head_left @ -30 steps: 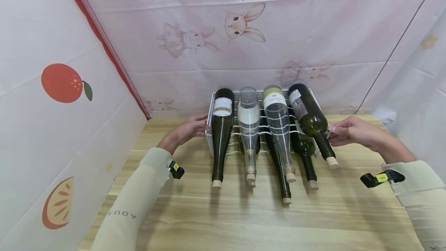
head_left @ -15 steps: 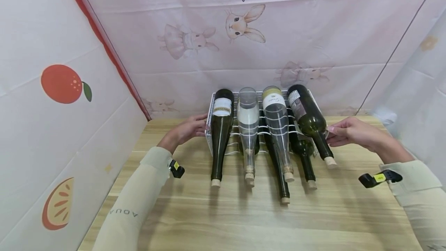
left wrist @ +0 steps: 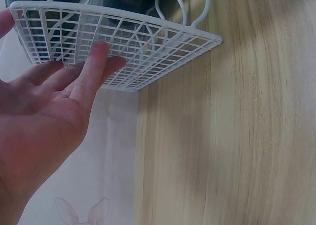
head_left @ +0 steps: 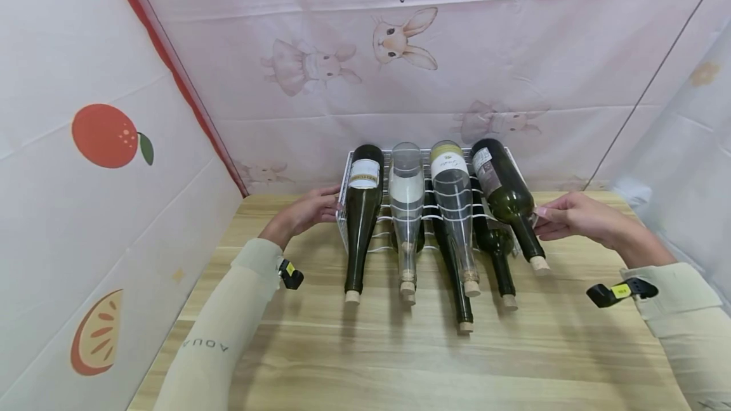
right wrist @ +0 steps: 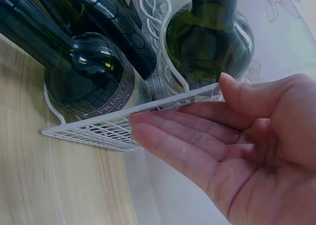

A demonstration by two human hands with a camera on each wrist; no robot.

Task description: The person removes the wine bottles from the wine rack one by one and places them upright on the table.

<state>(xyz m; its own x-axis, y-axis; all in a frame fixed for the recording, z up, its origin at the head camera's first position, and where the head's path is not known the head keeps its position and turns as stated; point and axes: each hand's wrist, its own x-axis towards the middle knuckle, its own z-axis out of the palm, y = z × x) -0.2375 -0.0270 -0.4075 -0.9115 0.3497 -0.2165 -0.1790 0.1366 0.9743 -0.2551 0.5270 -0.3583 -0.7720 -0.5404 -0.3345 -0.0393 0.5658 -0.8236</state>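
Observation:
A white wire wine rack point(head_left: 343, 224) stands on the table, bearing corked bottles on two levels. My left hand point(head_left: 305, 213) is at its left side; in the left wrist view the fingers point(left wrist: 91, 74) lie nearly straight against the mesh. At the opposite side is my right hand point(head_left: 582, 217), its extended fingers point(right wrist: 173, 143) along the mesh and its thumb by the top rim. On top lie a dark green bottle point(head_left: 363, 224), two clear bottles point(head_left: 407, 192) and another dark bottle point(head_left: 511, 198), slanted at the right. Below them, more dark bottles point(head_left: 503, 271) point forward.
The pale wood table point(head_left: 371, 366) extends in front of the rack. A pink wall cloth point(head_left: 320, 132) with rabbit prints hangs close behind it. White cloth point(head_left: 46, 208) with fruit prints borders the left side, and more pale cloth point(head_left: 691, 163) the right.
My right hand and the bottle necks have shifted very slightly left. Both hands stay at the rack's sides.

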